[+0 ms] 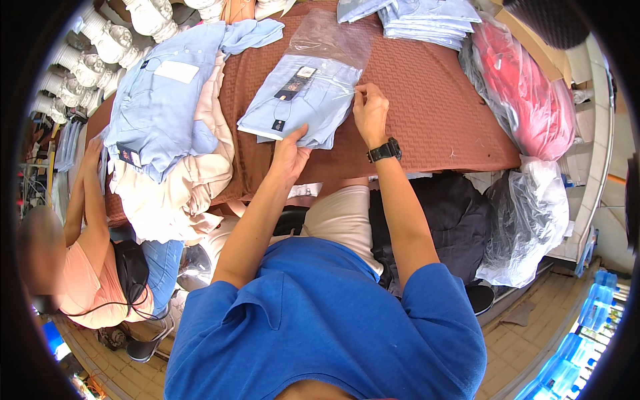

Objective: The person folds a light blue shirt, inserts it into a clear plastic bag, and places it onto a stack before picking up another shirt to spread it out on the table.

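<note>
A folded light-blue shirt (pixel 313 115) with a dark hang tag lies on the brown-covered table (pixel 427 113) in front of me. Clear plastic bag (pixel 330 33) film covers it, and the bag's loose end stretches beyond its far edge. My left hand (pixel 291 157) is closed on the shirt's near edge, thumb on top and the other fingers hidden beneath. At the right edge of the packet, my right hand (pixel 372 115), with a dark watch (pixel 385 151) on its wrist, has its fingers closed in a pinch on the bag's side.
Unfolded blue shirts (pixel 163 100) lie over cream garments (pixel 167 200) on the left, beside a seated person (pixel 100 267). Packed blue shirts (pixel 427 23) are stacked at the back. Bagged red garments (pixel 523 87) and a clear plastic bundle (pixel 527 220) lie on the right.
</note>
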Available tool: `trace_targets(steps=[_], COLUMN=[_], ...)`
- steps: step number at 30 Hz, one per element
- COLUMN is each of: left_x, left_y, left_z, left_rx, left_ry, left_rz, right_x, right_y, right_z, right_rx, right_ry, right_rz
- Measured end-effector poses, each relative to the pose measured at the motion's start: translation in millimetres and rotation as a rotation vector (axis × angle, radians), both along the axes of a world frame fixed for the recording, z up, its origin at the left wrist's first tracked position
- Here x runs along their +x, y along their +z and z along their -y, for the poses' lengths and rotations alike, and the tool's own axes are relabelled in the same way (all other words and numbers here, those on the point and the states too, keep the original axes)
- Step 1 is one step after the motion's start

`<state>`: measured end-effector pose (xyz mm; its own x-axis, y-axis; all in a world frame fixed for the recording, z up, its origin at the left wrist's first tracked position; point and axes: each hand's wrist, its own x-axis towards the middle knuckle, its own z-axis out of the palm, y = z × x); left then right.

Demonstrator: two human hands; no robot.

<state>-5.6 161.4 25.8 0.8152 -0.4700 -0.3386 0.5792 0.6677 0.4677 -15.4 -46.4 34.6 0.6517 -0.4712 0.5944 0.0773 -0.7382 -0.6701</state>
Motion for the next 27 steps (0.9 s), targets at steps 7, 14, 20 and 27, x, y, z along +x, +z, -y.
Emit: trace_targets(steps=[7,14,20,27], left_x=[3,9,-11,14], left_y=[8,-4,12,-17], left_z=[8,17,-5,-11], left_rx=[0.017,0.118,0.293,0.299], left_ry=[0.015,-0.036,0.115,0.117], left_rz=[0.025,0.102,0.067,0.242], right_x=[-17,-27,-43,28], right_y=[-7,0,55,54], right_z=[-15,-15,-17,-67], right_rx=[0.009,-0.02,-0.319,-0.377], right_ry=[0.006,-0.021,-0.013,0.418], right_rz=[-0.022,-0.163,-0.338,-0.231])
